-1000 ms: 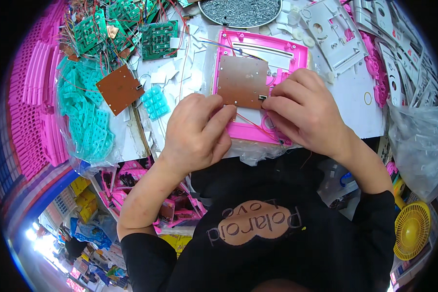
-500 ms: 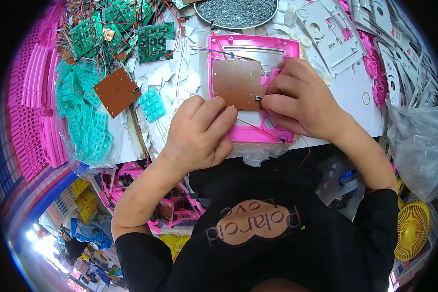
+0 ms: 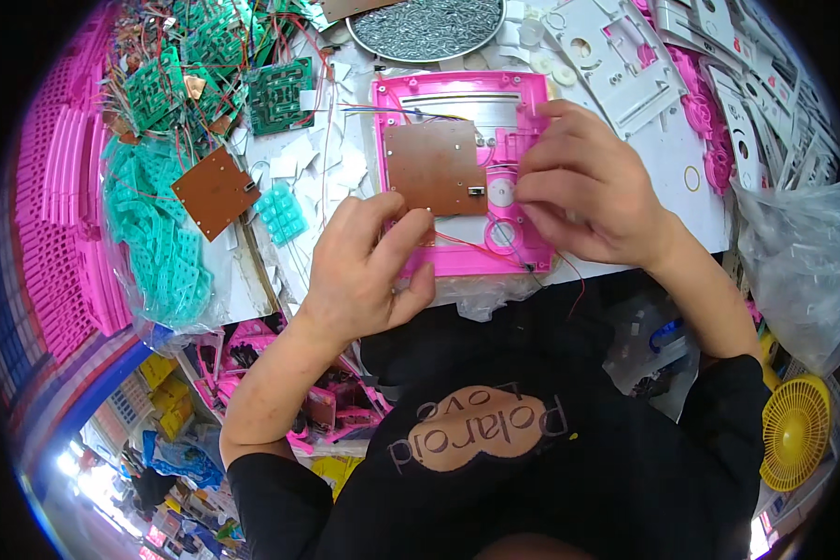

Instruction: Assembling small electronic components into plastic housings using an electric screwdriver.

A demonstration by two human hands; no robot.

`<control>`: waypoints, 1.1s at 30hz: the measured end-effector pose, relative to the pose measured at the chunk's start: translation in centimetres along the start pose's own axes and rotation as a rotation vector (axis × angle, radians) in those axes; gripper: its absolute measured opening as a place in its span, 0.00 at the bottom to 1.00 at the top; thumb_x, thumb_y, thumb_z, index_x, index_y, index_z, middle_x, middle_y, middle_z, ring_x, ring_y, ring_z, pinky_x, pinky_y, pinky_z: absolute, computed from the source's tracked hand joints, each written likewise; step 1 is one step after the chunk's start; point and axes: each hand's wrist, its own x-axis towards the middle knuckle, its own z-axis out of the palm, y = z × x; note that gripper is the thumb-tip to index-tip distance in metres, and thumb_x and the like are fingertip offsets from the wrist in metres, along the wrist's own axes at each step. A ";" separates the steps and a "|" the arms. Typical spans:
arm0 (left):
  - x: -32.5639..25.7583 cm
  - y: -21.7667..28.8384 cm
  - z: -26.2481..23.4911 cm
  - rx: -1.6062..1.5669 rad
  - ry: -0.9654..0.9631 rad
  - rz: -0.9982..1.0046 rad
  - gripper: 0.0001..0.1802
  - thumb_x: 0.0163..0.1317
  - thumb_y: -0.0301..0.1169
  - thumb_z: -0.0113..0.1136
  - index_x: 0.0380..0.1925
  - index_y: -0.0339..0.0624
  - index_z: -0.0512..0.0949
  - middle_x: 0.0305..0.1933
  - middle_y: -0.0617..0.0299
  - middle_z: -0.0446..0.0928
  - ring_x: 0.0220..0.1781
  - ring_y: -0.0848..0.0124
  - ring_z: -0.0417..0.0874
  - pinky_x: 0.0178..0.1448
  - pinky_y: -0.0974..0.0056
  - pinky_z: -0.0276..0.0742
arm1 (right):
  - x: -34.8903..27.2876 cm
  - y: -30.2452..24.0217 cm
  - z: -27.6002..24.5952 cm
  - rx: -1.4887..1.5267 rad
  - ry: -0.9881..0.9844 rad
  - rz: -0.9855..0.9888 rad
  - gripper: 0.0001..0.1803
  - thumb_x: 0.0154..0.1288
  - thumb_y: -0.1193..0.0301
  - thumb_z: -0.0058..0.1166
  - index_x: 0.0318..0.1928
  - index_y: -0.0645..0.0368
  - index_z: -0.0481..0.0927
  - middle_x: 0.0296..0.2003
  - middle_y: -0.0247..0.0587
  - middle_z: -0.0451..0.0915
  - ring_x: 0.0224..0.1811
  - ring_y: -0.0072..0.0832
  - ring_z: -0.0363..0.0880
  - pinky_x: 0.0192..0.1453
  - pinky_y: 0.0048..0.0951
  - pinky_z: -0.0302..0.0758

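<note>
A pink plastic housing [image 3: 457, 93] lies flat on the table with a brown circuit board [image 3: 434, 168] set inside it. My left hand [image 3: 369, 271] rests at the housing's lower left corner, with its fingers on the board's edge. My right hand [image 3: 579, 187] covers the housing's right side, fingers curled over the round pink parts there. Thin red wires [image 3: 481, 250] run out from under the board toward the front edge.
A round tray of small metal parts [image 3: 429, 28] sits behind the housing. Green circuit boards [image 3: 210, 70], a loose brown board [image 3: 215, 191], teal keypads [image 3: 163, 247] and stacked pink parts [image 3: 56, 187] lie at the left. White and pink plastic pieces [image 3: 681, 65] fill the right, and a yellow fan grille [image 3: 798, 429] sits low.
My left hand has slid back off the board toward the housing's lower left corner. My right hand has shifted along the housing's right side, and more of the brown board shows.
</note>
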 end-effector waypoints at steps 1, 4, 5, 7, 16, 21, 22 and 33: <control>0.0 0.3 -0.1 0.019 -0.032 -0.013 0.30 0.49 0.31 0.69 0.56 0.44 0.80 0.48 0.53 0.75 0.36 0.56 0.75 0.41 0.56 0.74 | -0.2 -0.2 -0.3 -0.028 0.014 0.015 0.18 0.50 0.75 0.70 0.44 0.55 0.83 0.41 0.37 0.81 0.44 0.42 0.77 0.52 0.44 0.77; 0.0 1.0 -0.3 0.053 -0.085 -0.038 0.35 0.50 0.31 0.70 0.64 0.45 0.79 0.48 0.53 0.75 0.38 0.56 0.76 0.42 0.56 0.76 | -0.6 -1.3 -0.4 -0.072 -0.014 0.063 0.17 0.51 0.74 0.70 0.44 0.56 0.84 0.41 0.37 0.81 0.44 0.41 0.78 0.53 0.43 0.77; 0.0 1.0 -0.2 0.046 -0.074 -0.036 0.37 0.50 0.30 0.70 0.65 0.45 0.78 0.48 0.53 0.75 0.38 0.56 0.77 0.41 0.56 0.76 | -0.5 -1.7 -0.3 -0.077 -0.034 0.078 0.17 0.51 0.74 0.70 0.45 0.56 0.84 0.41 0.38 0.81 0.44 0.41 0.78 0.54 0.43 0.78; 0.0 1.3 0.1 0.037 -0.072 -0.035 0.38 0.50 0.30 0.71 0.66 0.43 0.78 0.48 0.53 0.75 0.38 0.57 0.77 0.41 0.56 0.76 | -0.1 -2.1 0.0 -0.100 -0.032 0.061 0.15 0.52 0.72 0.70 0.42 0.57 0.84 0.41 0.37 0.81 0.45 0.39 0.78 0.55 0.42 0.77; 1.4 2.4 -0.6 0.045 -0.166 -0.047 0.34 0.49 0.32 0.74 0.59 0.36 0.80 0.47 0.52 0.76 0.39 0.57 0.79 0.42 0.56 0.78 | 0.7 -3.1 -0.3 -0.212 -0.148 0.116 0.12 0.54 0.71 0.69 0.39 0.57 0.85 0.42 0.34 0.82 0.48 0.38 0.78 0.56 0.41 0.77; 1.5 2.2 -2.4 -0.100 -0.148 -0.185 0.27 0.53 0.31 0.73 0.55 0.40 0.82 0.45 0.52 0.77 0.37 0.57 0.79 0.42 0.57 0.78 | 1.0 -1.5 -2.8 -0.040 -0.048 0.085 0.14 0.55 0.77 0.69 0.44 0.60 0.87 0.43 0.41 0.84 0.45 0.42 0.78 0.55 0.43 0.75; 1.4 2.0 -2.5 -0.077 -0.059 -0.214 0.24 0.54 0.29 0.72 0.53 0.40 0.82 0.44 0.53 0.77 0.37 0.57 0.80 0.42 0.58 0.78 | 1.4 -1.3 -3.3 -0.072 0.019 0.113 0.12 0.53 0.77 0.68 0.41 0.58 0.87 0.40 0.38 0.84 0.42 0.40 0.79 0.47 0.37 0.79; 4.2 -2.5 -2.5 0.198 0.229 -0.336 0.10 0.59 0.26 0.70 0.42 0.42 0.84 0.43 0.57 0.82 0.40 0.59 0.81 0.45 0.59 0.73 | 8.8 0.9 3.2 -0.402 -0.132 0.188 0.08 0.54 0.68 0.68 0.29 0.57 0.82 0.29 0.40 0.80 0.39 0.40 0.79 0.44 0.39 0.76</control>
